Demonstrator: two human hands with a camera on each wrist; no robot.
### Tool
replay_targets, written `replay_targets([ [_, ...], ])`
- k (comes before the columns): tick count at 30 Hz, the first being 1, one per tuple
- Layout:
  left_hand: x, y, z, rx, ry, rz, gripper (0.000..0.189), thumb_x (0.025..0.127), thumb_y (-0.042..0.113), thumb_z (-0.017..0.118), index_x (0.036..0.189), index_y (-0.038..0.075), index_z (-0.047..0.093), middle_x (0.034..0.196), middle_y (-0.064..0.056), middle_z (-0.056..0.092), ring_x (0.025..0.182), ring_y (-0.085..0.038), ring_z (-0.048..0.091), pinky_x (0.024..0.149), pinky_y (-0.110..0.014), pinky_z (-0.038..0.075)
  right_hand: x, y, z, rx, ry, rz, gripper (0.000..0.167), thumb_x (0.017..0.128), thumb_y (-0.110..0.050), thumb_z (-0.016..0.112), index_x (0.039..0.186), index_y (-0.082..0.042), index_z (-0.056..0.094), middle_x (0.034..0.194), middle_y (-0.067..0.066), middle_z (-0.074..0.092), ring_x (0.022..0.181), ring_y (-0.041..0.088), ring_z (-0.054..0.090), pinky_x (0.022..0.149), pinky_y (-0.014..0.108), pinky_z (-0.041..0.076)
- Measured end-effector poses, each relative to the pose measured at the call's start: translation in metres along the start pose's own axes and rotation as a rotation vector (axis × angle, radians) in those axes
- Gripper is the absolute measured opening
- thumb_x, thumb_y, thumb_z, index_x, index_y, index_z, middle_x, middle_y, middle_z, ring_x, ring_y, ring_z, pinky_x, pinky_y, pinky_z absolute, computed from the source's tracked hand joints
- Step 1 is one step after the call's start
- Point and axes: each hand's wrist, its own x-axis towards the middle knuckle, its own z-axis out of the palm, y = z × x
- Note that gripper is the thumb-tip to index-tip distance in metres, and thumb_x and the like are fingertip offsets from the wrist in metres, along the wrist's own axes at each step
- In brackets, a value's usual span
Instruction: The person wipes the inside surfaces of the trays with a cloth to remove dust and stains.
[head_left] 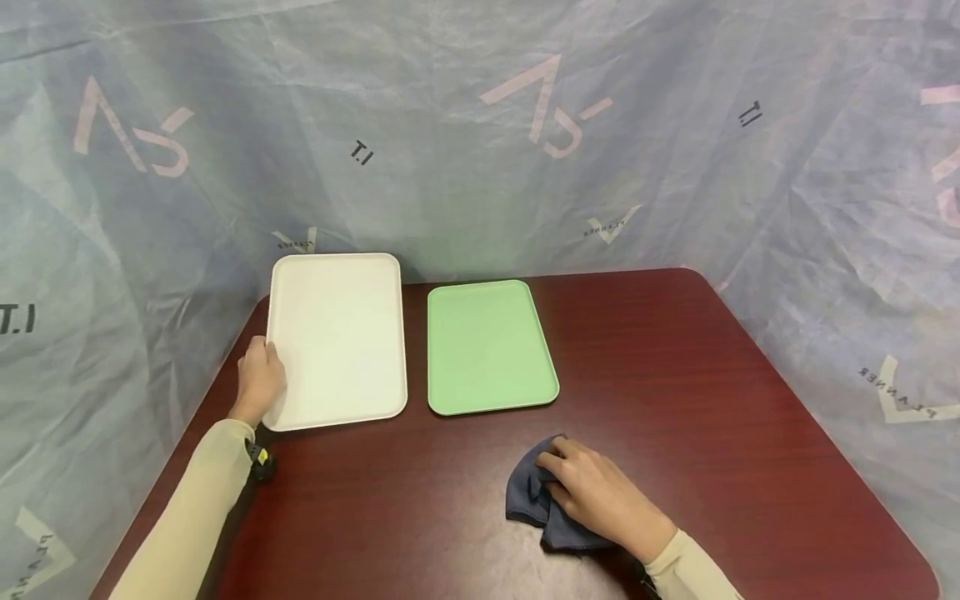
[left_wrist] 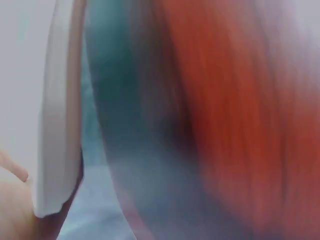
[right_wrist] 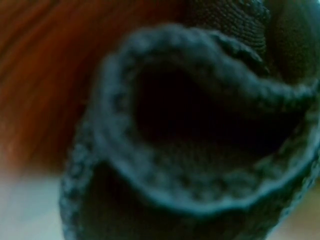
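Observation:
My left hand (head_left: 260,379) grips the left rim of a white rectangular tray (head_left: 341,333), its thumb side over the edge. The far end of this tray overlaps the curtain behind the table. In the left wrist view the tray's rim (left_wrist: 60,125) stands at the left, with a fingertip on its face. At front right, my right hand (head_left: 600,492) holds a crumpled dark blue-grey cloth (head_left: 522,496) on the table, fingers curled into it. Folded, stitched edges of the cloth (right_wrist: 200,192) fill most of the right wrist view. Part of it is hidden under the hand.
A light green tray (head_left: 487,350) lies on the dark red table (head_left: 645,358), right of the white one. Grey printed curtains (head_left: 450,167) hang close behind and along both sides of the table. Glare shows on the table near the front.

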Motion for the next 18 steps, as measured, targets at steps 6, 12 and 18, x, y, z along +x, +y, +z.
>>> replay_targets([
  [6,-0.021,0.023,0.006,-0.121,0.076,-0.006,0.046,0.11,0.023,0.023,0.128,-0.013,0.044,0.119,-0.037,0.053,0.113,-0.051,0.051,0.093,-0.059,0.04,0.0,-0.002,0.0,-0.003,-0.011,0.006,0.023,0.084,-0.012,0.079,0.105,-0.013,0.071,0.095,-0.001,0.058,0.08,0.012,0.056,0.065,0.029,0.051],
  [12,-0.043,0.049,0.022,-0.227,0.16,0.064,0.041,0.11,0.021,0.028,0.121,-0.012,0.05,0.111,-0.035,0.056,0.106,-0.047,0.054,0.087,-0.055,0.04,0.001,-0.002,-0.001,-0.016,0.003,0.0,0.023,0.083,-0.012,0.08,0.104,-0.013,0.071,0.095,-0.002,0.058,0.08,0.012,0.056,0.065,0.03,0.052],
  [18,-0.07,0.083,0.042,-0.304,0.158,0.142,0.037,0.11,0.022,0.031,0.114,-0.009,0.053,0.097,-0.027,0.057,0.089,-0.033,0.053,0.075,-0.04,0.038,0.001,-0.004,-0.001,-0.023,-0.002,-0.006,0.023,0.083,-0.01,0.08,0.104,-0.013,0.071,0.093,-0.002,0.058,0.078,0.012,0.055,0.064,0.029,0.051],
])
